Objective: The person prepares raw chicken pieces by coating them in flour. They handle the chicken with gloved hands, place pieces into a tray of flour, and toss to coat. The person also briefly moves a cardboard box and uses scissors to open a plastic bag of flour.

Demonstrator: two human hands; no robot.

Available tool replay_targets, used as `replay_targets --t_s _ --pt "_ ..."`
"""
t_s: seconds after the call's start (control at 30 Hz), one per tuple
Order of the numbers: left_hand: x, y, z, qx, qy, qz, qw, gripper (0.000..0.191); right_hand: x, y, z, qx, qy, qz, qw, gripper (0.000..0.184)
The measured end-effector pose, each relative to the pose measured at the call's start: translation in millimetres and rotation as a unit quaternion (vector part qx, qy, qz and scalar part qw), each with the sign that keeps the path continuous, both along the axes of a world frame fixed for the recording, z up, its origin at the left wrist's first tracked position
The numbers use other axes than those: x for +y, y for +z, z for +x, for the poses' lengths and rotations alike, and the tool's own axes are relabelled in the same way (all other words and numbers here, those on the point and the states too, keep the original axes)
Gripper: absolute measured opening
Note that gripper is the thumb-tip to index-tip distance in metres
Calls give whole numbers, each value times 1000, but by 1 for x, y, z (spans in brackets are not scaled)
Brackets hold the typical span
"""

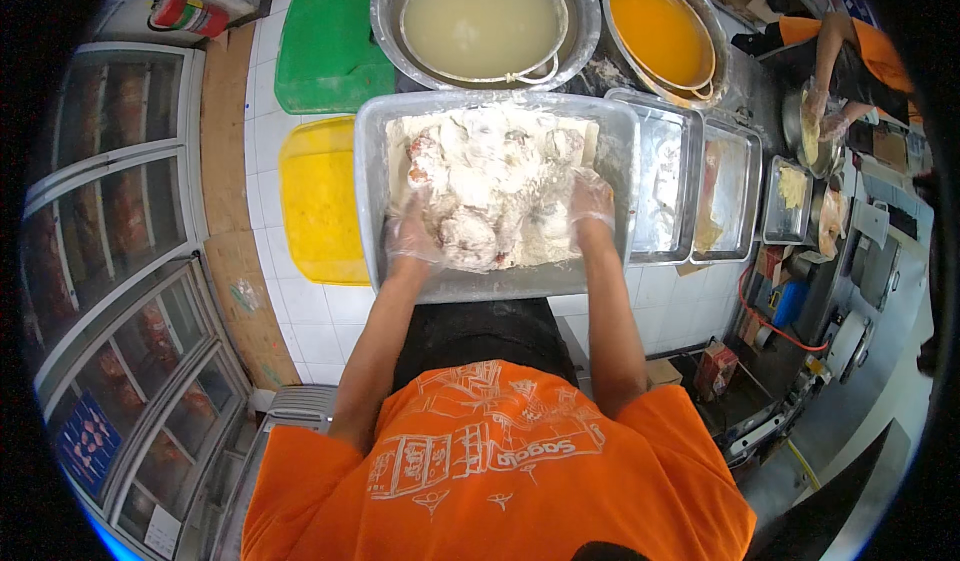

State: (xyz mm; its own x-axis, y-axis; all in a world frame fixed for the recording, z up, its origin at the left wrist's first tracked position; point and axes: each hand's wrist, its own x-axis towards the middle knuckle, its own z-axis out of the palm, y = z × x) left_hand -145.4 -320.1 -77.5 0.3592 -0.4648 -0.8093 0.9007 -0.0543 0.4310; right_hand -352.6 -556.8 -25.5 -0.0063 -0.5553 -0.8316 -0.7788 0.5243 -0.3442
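Observation:
A grey plastic tub (495, 285) in front of me holds a deep bed of white flour (480, 178). Several floured pieces, likely meat, lie in it; one piece (466, 237) is thickly coated, and another (421, 157) shows reddish-brown patches. My left hand (414, 234), in a clear plastic glove, reaches into the flour at the near left. At the right side of the flour is my right hand (592, 199), gloved the same way. Flour and blur hide the fingertips of both hands, so any hold on a piece is not visible.
Beyond the tub stand a metal basin with cloudy liquid (484, 17) and one with orange liquid (664, 32). Metal trays (664, 249) adjoin its right side. Green (330, 43) and yellow (319, 201) plastic lids lie left. A co-worker's hands (825, 122) work over a bowl at far right.

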Motion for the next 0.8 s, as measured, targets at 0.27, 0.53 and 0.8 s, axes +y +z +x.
replay_targets --t_s 0.27,0.53,0.8 --pt "-39 -72 26 -108 -283 62 951 87 23 -32 79 -231 -171 181 941 74" --pt "-1 40 -8 -416 -590 218 657 120 106 23 48 66 570 -166 802 80" --pt "-36 87 -4 -261 -566 242 744 103 50 23 58 62 458 -20 887 80"
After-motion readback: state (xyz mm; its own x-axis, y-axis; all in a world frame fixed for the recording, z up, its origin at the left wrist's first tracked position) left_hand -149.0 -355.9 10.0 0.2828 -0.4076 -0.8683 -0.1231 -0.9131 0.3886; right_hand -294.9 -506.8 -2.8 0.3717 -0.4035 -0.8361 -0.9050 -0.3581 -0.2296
